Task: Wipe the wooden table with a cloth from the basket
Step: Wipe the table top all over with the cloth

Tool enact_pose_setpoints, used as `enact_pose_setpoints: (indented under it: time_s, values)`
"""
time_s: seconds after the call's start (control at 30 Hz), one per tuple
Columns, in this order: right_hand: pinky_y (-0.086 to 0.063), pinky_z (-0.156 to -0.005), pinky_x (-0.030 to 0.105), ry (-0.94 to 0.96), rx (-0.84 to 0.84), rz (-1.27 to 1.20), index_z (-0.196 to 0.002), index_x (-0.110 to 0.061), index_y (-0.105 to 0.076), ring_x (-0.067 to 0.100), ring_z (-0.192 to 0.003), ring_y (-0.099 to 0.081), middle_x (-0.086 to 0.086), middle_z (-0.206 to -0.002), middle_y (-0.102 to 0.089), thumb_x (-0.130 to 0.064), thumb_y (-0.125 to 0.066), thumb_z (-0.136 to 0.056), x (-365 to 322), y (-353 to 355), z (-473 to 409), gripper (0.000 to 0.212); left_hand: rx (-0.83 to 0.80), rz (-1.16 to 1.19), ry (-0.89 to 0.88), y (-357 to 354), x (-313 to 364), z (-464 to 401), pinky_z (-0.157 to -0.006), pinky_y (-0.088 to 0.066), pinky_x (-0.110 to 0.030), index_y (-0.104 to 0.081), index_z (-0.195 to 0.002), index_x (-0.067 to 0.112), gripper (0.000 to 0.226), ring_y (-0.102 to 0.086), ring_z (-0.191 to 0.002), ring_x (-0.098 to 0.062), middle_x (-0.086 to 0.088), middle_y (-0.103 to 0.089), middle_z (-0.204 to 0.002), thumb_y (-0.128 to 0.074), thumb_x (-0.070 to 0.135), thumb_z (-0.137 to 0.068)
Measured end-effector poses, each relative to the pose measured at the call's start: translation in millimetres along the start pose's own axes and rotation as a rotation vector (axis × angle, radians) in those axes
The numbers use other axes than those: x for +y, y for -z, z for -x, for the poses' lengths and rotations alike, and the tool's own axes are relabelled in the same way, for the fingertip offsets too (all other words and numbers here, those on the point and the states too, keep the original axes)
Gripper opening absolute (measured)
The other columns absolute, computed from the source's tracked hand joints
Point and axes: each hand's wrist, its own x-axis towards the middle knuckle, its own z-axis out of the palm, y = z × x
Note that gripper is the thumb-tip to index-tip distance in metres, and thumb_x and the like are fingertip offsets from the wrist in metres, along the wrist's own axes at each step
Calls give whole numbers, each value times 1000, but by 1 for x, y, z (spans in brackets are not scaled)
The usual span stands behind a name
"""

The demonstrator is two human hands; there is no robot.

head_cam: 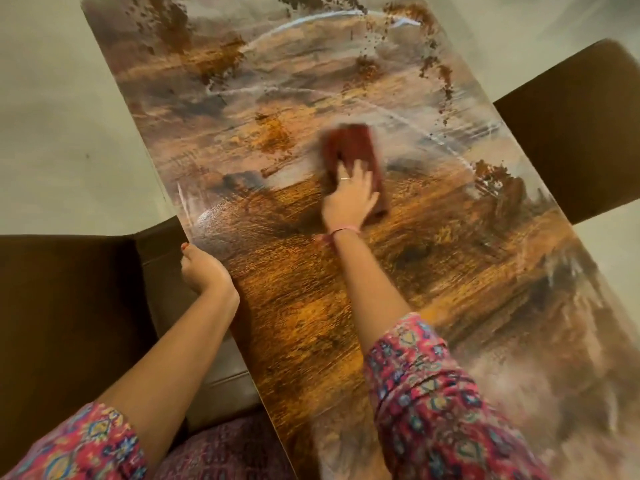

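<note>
Wiping part done. Right hand (349, 199) flat, fingers spread, pressing cloth (353, 157) mid table (311, 306). Left hand (201, 268) curled on table edge. Near part clean; far end, right side hazy, not yet wiped.

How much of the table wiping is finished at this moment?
About half. The near part of the wooden table looks dark and clean. The right hand presses the red cloth flat mid-table, blurred with motion; the left hand grips the table edge. The far end shows hazy streaks not yet wiped.
</note>
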Motion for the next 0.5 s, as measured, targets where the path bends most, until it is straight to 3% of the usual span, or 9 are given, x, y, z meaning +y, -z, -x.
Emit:
enact_pose_setpoints:
  time_s: [0.13,0.27,0.37,0.43,0.5]
  values:
    - [-8,-115,51,681,-268,100,-144,-30,-37,24,-146,-8,-1,-159,-15,-18,-39,-96,-66,-75,45,50,-15,35,-26,5,2,2,-103,-41,-36,-55,-128,17,42,-54,-118,-22,-4,-59,-128,-35,37,-98]
    - [-4,-116,49,985,-342,167,-146,-30,-33,23,-147,-7,-3,-159,-14,-16,-37,-98,-66,-77,44,49,70,49,-179,8,12,5,-101,-37,-23,-41,-138,15,42,-48,-124,-19,-7,-44,-139,-43,14,-96]
    - [-8,-116,50,941,-316,178,-145,-30,-33,21,-146,-9,-4,-159,-14,-8,-36,-96,-52,-68,2,54,25,-33,-391,12,17,9,-108,-33,-26,-39,-139,15,47,-41,-130,-19,-5,-31,-143,-47,6,-93]
    - [-13,-116,53,763,-206,137,-144,-30,-35,22,-146,-13,-4,-158,-18,-5,-39,-92,-29,-51,-36,58,-55,-98,-566,11,16,14,-110,-36,-34,-42,-137,13,47,-41,-129,-19,-5,-28,-142,-51,9,-91]
    - [-14,-115,54,493,-103,114,-144,-29,-35,25,-145,-15,-1,-158,-20,-4,-44,-88,23,-26,-77,62,-153,-209,-710,6,15,23,-111,-33,-27,-44,-135,10,45,-39,-130,-17,-7,-28,-142,-53,10,-90]
